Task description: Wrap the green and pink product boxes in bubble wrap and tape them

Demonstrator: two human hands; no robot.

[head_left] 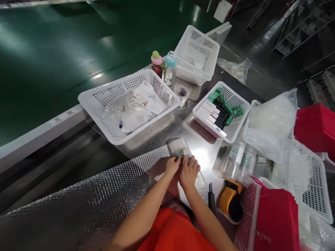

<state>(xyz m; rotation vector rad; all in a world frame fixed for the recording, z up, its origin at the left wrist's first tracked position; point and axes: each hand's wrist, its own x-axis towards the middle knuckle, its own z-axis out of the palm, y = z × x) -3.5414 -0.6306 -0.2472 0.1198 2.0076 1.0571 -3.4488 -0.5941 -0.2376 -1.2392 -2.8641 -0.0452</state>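
Both hands are together over the end of a long strip of bubble wrap that runs in from the lower left. Just beyond my fingertips lies a clear plastic packet with something small and greenish inside. The fingers of my left hand pinch at the packet's near edge. Close beside it, my right hand has its fingers curled down on the same plastic. What lies under the fingers is hidden. More clear plastic shows to the right of the right hand.
A white basket of bagged papers stands ahead left; another with green and white boxes is ahead right. A tape roll, bottles, a black-handled cutter, a yellow tape dispenser and red bags surround the metal table.
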